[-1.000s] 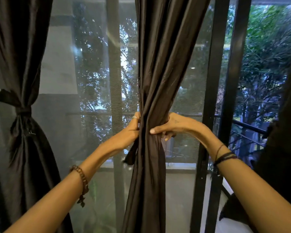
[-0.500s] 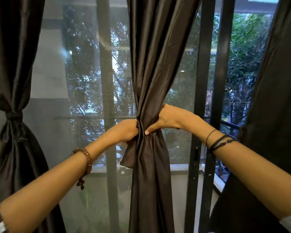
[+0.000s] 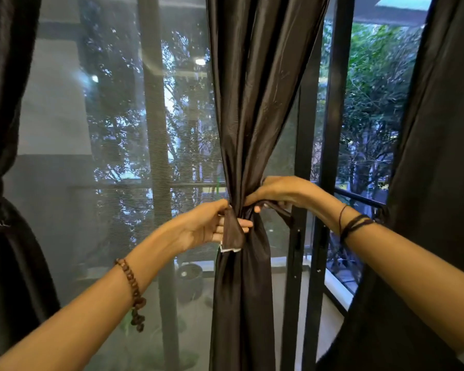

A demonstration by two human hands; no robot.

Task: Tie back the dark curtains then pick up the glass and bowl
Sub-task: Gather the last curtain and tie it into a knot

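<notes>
Middle curtain (image 3: 255, 116) bunched at waist height before the screen door. My left hand (image 3: 206, 226) pinches one tie-back end (image 3: 233, 231); my right hand (image 3: 276, 192) closes on the other end behind the bunch. Left curtain (image 3: 0, 210) already tied. Risk, I judge: slick fabric, short ends, so either grip slipping drops the gather. Glass and bowl out of view.

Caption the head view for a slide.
Both hands, left and right, wrap a tie-back around the gathered middle curtain.
</notes>
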